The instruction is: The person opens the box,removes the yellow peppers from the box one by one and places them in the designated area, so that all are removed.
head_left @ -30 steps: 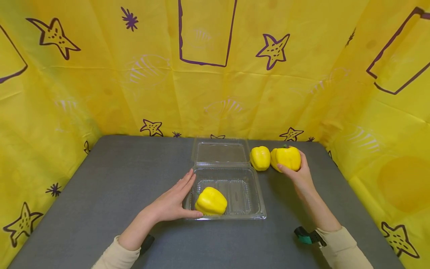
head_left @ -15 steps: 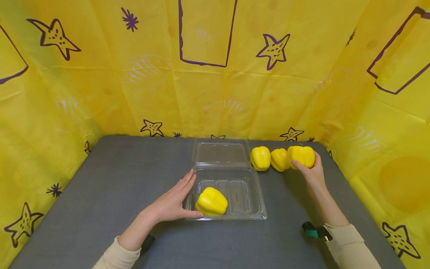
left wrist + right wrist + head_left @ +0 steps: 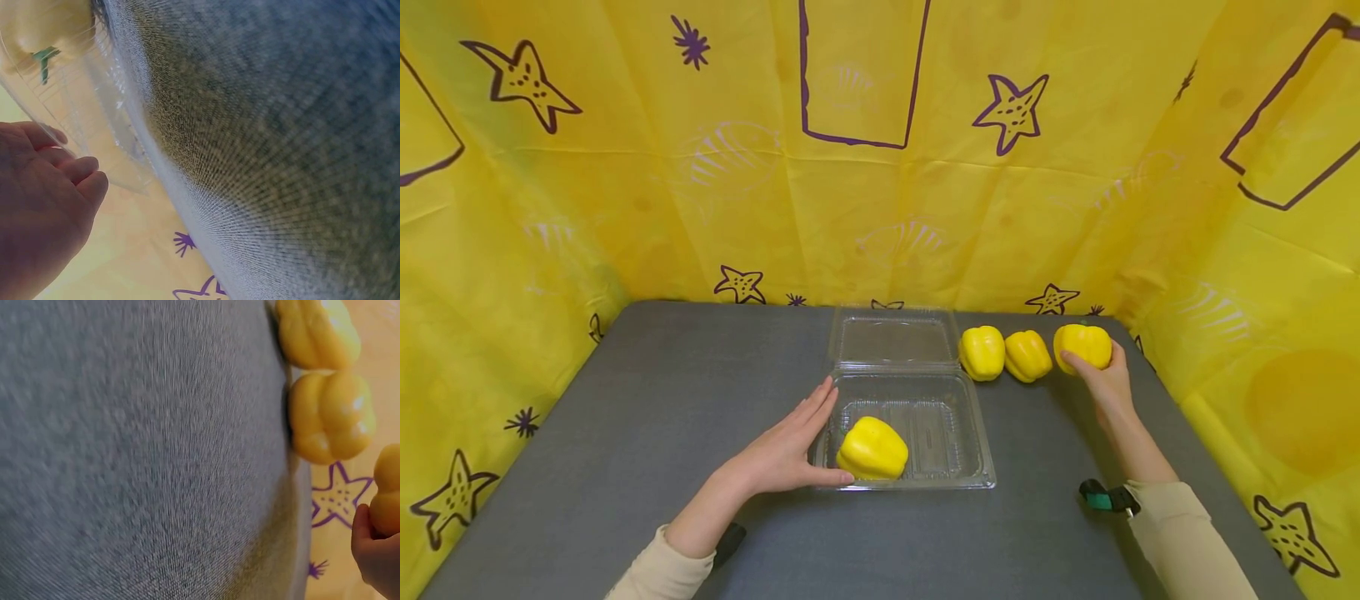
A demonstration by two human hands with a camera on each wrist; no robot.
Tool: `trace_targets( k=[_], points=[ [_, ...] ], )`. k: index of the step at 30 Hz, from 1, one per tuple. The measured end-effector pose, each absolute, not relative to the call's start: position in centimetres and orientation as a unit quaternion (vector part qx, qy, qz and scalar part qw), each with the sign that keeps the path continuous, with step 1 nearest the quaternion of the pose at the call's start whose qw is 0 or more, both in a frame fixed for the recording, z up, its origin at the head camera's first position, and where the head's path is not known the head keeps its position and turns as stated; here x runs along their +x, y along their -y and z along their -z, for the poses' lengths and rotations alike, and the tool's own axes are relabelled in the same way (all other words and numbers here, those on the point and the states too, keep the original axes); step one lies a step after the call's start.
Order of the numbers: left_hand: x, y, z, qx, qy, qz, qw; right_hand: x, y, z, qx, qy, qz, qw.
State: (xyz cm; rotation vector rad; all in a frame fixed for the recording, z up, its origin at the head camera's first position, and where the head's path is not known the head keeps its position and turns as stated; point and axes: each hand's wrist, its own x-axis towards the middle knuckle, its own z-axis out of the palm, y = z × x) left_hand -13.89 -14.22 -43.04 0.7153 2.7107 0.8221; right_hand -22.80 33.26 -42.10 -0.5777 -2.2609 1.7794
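My right hand (image 3: 1107, 379) grips a yellow bell pepper (image 3: 1084, 347) at the far right of the table. In the right wrist view that held pepper (image 3: 389, 487) is apart from the tabletop, with curtain showing between. Two more yellow bell peppers, one (image 3: 981, 353) by the container's lid and another (image 3: 1028, 357) to its right, sit on the table. My left hand (image 3: 782, 446) rests its straight fingers and thumb along the left side of a clear plastic clamshell container (image 3: 976, 433). One yellow bell pepper (image 3: 872, 448) lies inside the container, at its near left corner.
The container's lid (image 3: 893, 337) lies folded back behind the base. A grey table (image 3: 700, 367) carries everything. Yellow printed curtain (image 3: 880, 208) hangs round its back and sides.
My right hand has moved the held pepper to the right, away from the two standing beside the lid; the pepper behind it now shows fully. The left hand has stayed put.
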Motion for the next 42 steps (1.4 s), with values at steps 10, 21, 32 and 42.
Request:
trace_targets(
  k=[10,21,32,42],
  points=[
    [-14.1,14.3,43.3,0.243,-0.922,-0.281,0.111,-24.0,-34.5,43.3,-0.205,0.792,-0.569,0.081],
    [-14.0,14.2,43.3,0.241,-0.922,-0.280,0.111,-24.5,-35.6,44.1,-0.196,0.819,-0.538,0.024],
    [-14.1,14.3,43.3,0.243,-0.922,-0.281,0.111,-24.6,-35.9,44.3,-0.201,0.832,-0.518,-0.006],
    [-14.1,14.2,43.4,0.244,-0.923,-0.278,0.109,-24.6,-35.9,44.3,-0.189,0.845,-0.500,-0.022]
  ],
)
